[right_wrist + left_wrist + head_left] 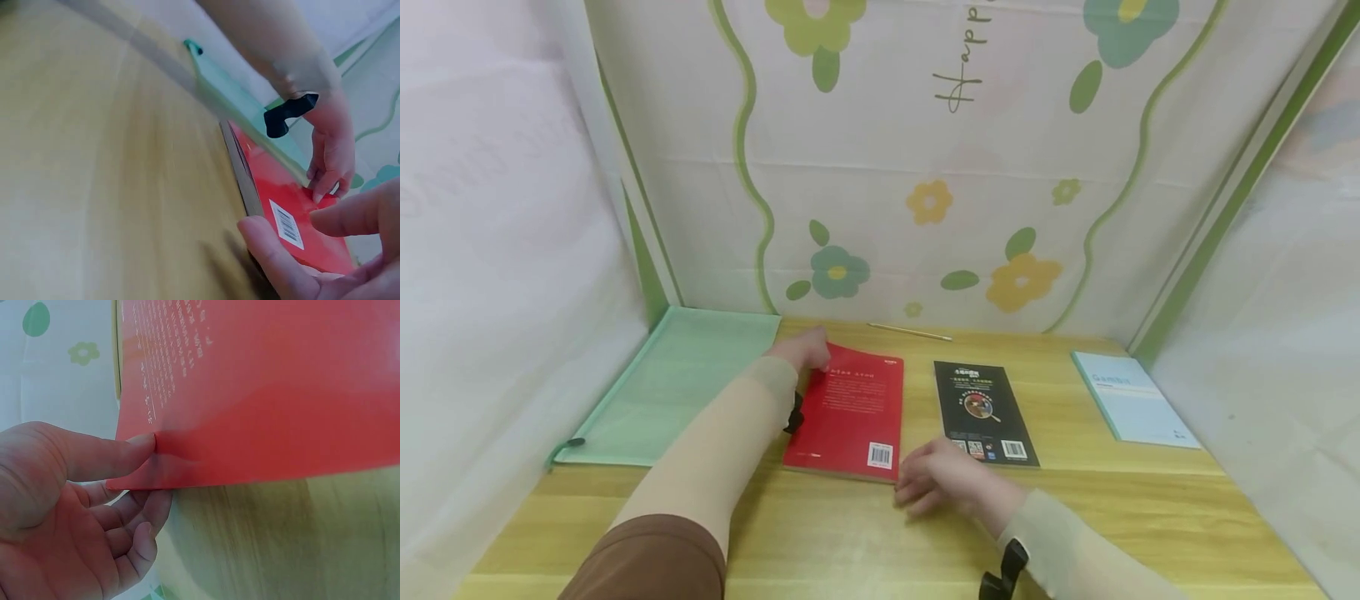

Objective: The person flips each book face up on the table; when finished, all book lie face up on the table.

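A red book (853, 417) lies on the wooden table, its barcode at the lower right. My left hand (805, 348) is at its upper left corner. In the left wrist view that hand pinches the corner of the red cover (262, 412), thumb on top and fingers beneath; the cover bends there. My right hand (951, 477) is by the book's lower right corner. In the right wrist view its thumb and fingers are spread apart near the barcode (286, 224). Whether they touch the book I cannot tell.
A black book (981, 400) lies right of the red one, partly behind my right hand. Farther right is a pale blue booklet (1138, 400). A green zip pouch (692, 375) lies at the left, and a thin pencil-like stick (910, 332) near the back. Printed cloth walls (865, 142) enclose the table.
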The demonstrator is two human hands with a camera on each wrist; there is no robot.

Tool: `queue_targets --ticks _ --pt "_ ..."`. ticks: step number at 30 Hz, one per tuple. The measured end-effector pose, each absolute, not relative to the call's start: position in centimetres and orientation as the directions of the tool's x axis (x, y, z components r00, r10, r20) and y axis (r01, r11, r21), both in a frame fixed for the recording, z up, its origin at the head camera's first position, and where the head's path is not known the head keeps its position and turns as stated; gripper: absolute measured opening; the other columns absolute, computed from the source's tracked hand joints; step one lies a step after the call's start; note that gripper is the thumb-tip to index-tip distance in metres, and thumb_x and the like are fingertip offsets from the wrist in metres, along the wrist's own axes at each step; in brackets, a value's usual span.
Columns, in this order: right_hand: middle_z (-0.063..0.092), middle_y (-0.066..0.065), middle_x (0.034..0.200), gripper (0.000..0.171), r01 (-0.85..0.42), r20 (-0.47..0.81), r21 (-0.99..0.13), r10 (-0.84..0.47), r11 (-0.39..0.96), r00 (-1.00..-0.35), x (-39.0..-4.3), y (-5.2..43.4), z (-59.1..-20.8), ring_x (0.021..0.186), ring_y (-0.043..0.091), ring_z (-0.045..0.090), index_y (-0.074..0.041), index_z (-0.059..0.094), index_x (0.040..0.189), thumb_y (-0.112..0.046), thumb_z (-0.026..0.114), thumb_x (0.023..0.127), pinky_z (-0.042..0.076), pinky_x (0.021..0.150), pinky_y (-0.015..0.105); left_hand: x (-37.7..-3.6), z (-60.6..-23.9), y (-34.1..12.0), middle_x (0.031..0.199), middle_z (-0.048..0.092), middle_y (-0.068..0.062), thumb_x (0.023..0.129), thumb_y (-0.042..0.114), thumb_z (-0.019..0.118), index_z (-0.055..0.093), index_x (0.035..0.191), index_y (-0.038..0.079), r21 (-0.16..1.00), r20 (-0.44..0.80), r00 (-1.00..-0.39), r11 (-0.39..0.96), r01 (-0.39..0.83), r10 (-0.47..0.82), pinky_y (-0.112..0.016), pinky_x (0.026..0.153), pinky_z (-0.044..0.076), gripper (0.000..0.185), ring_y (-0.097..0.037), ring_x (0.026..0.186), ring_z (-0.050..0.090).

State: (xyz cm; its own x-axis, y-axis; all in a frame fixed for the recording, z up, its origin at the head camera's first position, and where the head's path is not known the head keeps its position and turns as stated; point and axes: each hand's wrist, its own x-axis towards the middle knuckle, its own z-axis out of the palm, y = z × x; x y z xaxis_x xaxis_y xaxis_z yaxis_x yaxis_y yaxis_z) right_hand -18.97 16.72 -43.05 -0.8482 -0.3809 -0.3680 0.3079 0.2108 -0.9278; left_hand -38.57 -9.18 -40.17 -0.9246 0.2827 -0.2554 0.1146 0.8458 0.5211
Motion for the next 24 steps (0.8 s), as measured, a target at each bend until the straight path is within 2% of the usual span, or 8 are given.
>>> queue_targets --ticks 5,12,17,24 --pt "0.066 0.028 0.102 0.033 0.372 -0.36 -0.927 -0.395 0.048 -0.845 -17.7 16.9 -42.9 0.094 0.037 0.068 0.019 0.053 0.116 -0.006 0.057 0.095 0.057 0.077 0.048 -38.7 -40.2 -9.3 0.143 0.043 -0.025 0.085 -0.003 0.063 0.028 0.147 -0.009 0.527 -0.259 -0.925 0.843 0.106 0.278 -0.046 0.111 0.032 0.071 -0.035 0.131 0.041" --pt "0.063 0.027 0.103 0.02 0.406 -0.348 -0.911 -0.403 -0.066 -0.846 -16.8 16.4 -42.5 0.098 0.035 0.065 0.015 0.056 0.105 -0.003 0.056 0.095 0.054 0.085 0.051 -39.1 -40.4 -9.2 0.146 0.039 -0.025 0.086 -0.003 0.059 0.029 0.147 -0.009 0.53 -0.275 -0.921 0.843 0.095 0.277 -0.047 0.113 0.027 0.069 -0.036 0.136 0.036" --pt "0.063 0.027 0.104 0.022 0.396 -0.344 -0.916 -0.391 -0.058 -0.854 -16.8 16.4 -42.5 0.096 0.034 0.066 0.014 0.057 0.106 -0.005 0.057 0.095 0.054 0.086 0.049 -39.0 -40.4 -9.1 0.149 0.035 -0.025 0.088 -0.002 0.058 0.026 0.149 -0.008 0.539 -0.288 -0.92 0.839 0.074 0.267 -0.047 0.115 0.024 0.07 -0.037 0.139 0.031" --pt "0.064 0.026 0.108 0.036 0.368 -0.351 -0.929 -0.399 0.037 -0.847 -17.2 16.8 -42.7 0.094 0.033 0.067 0.014 0.054 0.12 -0.011 0.06 0.094 0.058 0.076 0.046 -38.8 -40.2 -9.2 0.143 0.041 -0.025 0.088 -0.002 0.059 0.029 0.146 -0.008 0.548 -0.28 -0.924 0.834 0.069 0.26 -0.048 0.112 0.029 0.066 -0.036 0.133 0.039"
